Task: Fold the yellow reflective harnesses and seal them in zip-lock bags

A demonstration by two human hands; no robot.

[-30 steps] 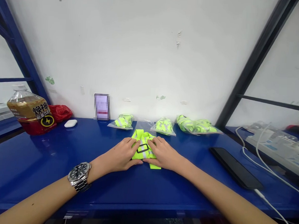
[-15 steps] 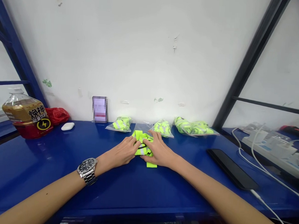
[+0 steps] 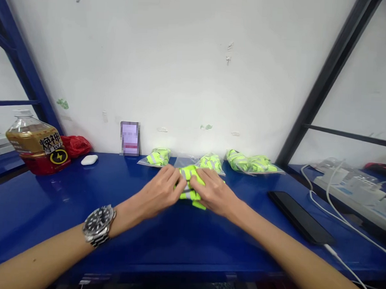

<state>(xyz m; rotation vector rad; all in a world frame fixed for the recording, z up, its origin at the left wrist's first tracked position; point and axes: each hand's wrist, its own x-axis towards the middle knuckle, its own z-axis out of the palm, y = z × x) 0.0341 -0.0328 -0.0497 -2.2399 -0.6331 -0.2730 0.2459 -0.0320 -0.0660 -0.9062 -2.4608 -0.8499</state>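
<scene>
A bundle of neon yellow-green strap (image 3: 188, 188) with silver reflective bands is held between my two hands above the blue table (image 3: 175, 242). My left hand (image 3: 166, 187) grips its left side with curled fingers; a watch (image 3: 99, 221) is on that wrist. On the right side, my right hand (image 3: 212, 189) is closed round the strap, thumb across its front. A short strap end sticks out below. Just behind lies a clear bag with similar strap (image 3: 211, 163), partly hidden by my right hand. Another bagged strap (image 3: 158, 157) lies behind my left hand.
More bagged straps (image 3: 252, 162) lie by the wall. A black phone (image 3: 299, 217) with a white cable and a power strip (image 3: 355, 192) are at right. A bottle (image 3: 39, 145), red bag (image 3: 76, 146), white case (image 3: 89, 159) and upright phone (image 3: 130, 139) are at left.
Both hands have closed more tightly round the strap bundle, which looks turned and more compact. The black loop on its front no longer shows. The view has shifted slightly.
</scene>
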